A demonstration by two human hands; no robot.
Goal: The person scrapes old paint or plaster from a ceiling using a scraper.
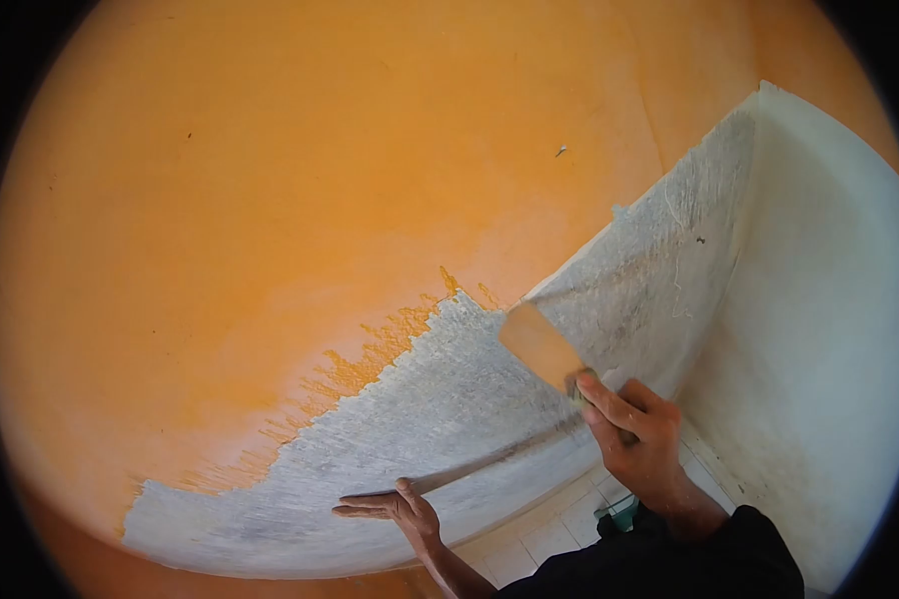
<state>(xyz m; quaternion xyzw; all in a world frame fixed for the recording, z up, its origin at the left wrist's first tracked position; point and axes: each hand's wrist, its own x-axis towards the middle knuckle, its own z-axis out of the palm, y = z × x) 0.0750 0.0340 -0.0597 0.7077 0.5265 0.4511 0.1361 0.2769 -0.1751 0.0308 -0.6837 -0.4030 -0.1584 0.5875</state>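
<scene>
My right hand (637, 429) grips the handle of a wide putty knife (539, 344), whose blade is pressed against the wall at the edge between the orange paint (300, 170) and the scraped grey-white patch (440, 429). My left hand (390, 506) lies flat, fingers together and pointing left, against the lower part of the scraped patch. It holds nothing. The scraped area runs from the lower left up to the corner at the right.
A white side wall (819, 329) meets the orange wall at a corner on the right. Pale floor tiles (549, 529) show below, between my arms. A small nail or mark (561, 152) sticks out of the orange paint above.
</scene>
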